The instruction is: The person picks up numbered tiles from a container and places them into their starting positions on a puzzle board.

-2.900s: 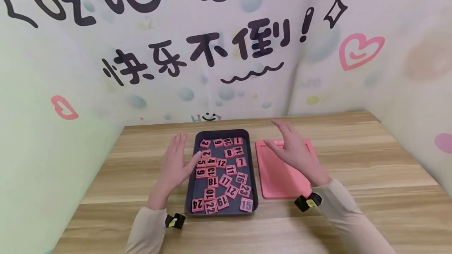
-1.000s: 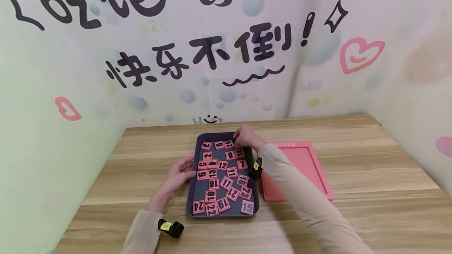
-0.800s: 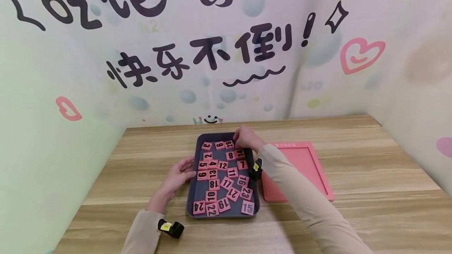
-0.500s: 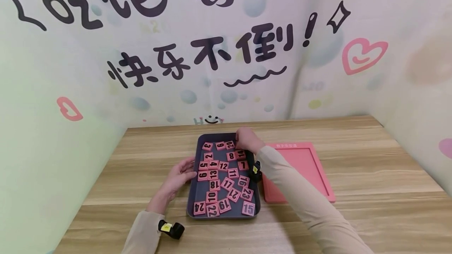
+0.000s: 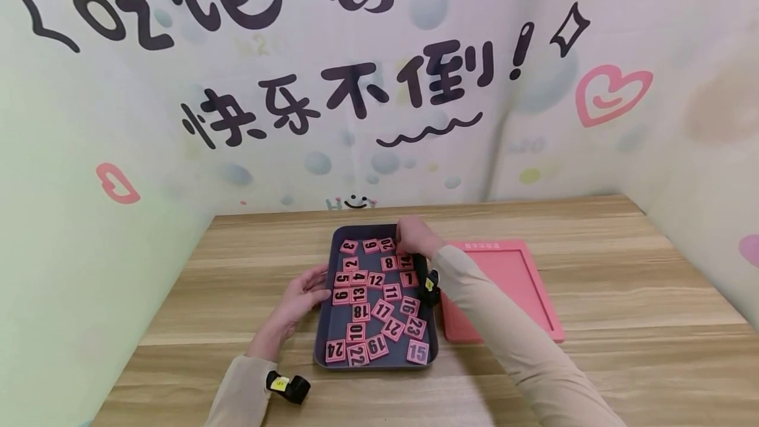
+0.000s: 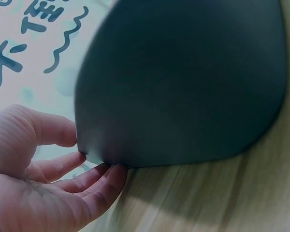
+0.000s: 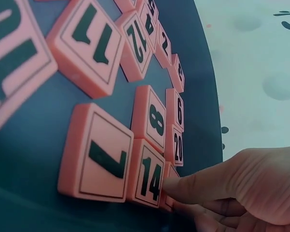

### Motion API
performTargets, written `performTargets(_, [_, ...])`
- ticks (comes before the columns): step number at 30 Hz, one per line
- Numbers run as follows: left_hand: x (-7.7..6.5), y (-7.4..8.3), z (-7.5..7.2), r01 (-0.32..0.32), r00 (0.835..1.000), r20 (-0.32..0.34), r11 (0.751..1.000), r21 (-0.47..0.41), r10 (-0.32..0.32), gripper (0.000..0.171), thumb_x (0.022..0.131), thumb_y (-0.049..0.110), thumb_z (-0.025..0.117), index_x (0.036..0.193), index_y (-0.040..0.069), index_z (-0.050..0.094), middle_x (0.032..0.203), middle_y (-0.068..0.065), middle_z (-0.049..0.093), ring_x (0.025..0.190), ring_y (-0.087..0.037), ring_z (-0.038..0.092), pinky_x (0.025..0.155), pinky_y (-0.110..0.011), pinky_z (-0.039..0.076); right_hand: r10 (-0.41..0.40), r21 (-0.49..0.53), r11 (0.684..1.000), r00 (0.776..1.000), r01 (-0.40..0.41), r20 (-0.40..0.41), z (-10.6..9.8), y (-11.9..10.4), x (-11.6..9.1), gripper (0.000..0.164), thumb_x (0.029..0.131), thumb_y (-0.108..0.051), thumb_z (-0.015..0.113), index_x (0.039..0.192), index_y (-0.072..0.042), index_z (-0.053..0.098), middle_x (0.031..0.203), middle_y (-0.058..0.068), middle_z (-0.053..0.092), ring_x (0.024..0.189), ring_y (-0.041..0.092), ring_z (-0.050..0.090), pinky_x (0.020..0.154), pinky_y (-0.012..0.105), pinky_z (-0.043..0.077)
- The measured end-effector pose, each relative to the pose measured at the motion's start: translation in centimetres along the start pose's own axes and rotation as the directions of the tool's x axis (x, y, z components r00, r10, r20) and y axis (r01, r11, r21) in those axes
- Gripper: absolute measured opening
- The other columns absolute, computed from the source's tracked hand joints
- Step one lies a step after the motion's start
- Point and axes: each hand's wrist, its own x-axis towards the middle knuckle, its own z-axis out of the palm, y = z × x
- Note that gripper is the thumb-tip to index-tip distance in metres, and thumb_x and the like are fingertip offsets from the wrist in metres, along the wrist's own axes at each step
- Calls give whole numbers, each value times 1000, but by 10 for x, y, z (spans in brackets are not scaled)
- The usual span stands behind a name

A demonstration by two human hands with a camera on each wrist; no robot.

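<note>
A dark blue-grey tray [image 5: 390,361] holds several pink number tiles, scattered at various angles. At its left side my left hand [image 5: 299,298] holds the wall; in the left wrist view the thumb and fingertips touch the tray's dark outer surface [image 6: 183,96]. My right hand [image 5: 417,236] reaches into the far right corner and pinches a number tile [image 7: 170,198] between thumb and fingers. That tile's face is mostly hidden by the thumb. Right beside it lie the 14 tile [image 7: 150,176] and the 20 tile [image 7: 178,145], with the 7 tile [image 7: 99,154] nearer.
A flat pink square board [image 5: 516,288] with a raised frame lies right of the tray, partly under my right forearm. The wooden table [image 5: 640,282] meets a printed wall sheet [image 5: 284,170] at the back. Black wrist cameras sit on both wrists.
My right hand has moved left from above the pink board to the tray's far right corner. My left hand has come from spread fingers to holding the tray's side. Lately both barely move.
</note>
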Motion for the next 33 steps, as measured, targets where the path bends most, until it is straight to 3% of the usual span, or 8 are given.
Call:
performTargets(8, [0,0,2,-11,1000,3,1000,3,11,54,85,-13,51,137,-8,38,132,-32,45,117,-41,49,95,-41,44,-43,-54,998,999,45,21,1,2,0,41,77,0,67,48,-12,40,46,-3,35,46,12,36,45,23,31])
performTargets(16, [0,0,3,-11,1000,9,1000,2,11,54,84,-13,50,137,-9,38,132,-32,45,118,-41,49,96,-41,43,-65,-33,997,997,66,34,-6,1,-5,36,78,-2,62,49,-12,44,46,-3,35,44,12,33,45,24,28])
performTargets(23, [-1,0,3,-13,1000,2,1000,-2,13,55,84,-14,51,137,-9,38,132,-33,44,119,-42,47,96,-41,43,-82,31,996,996,81,31,-17,4,-11,6,75,-5,70,76,-7,65,65,0,54,59,14,48,53,25,38])
performTargets(28, [-1,0,2,-12,1000,0,1000,-4,12,55,84,-14,51,137,-9,37,132,-33,44,121,-42,45,97,-42,43,-148,131,980,989,150,-23,-24,9,-17,19,75,-1,68,94,2,67,69,6,56,60,16,48,54,26,40])
performTargets(33, [0,-1,1,-9,1000,0,1000,0,9,55,85,-12,51,138,-8,37,133,-32,44,121,-42,45,97,-42,42,-176,200,962,981,188,-76,-32,12,-25,28,77,-2,69,104,4,65,84,10,61,70,19,52,60,27,46])
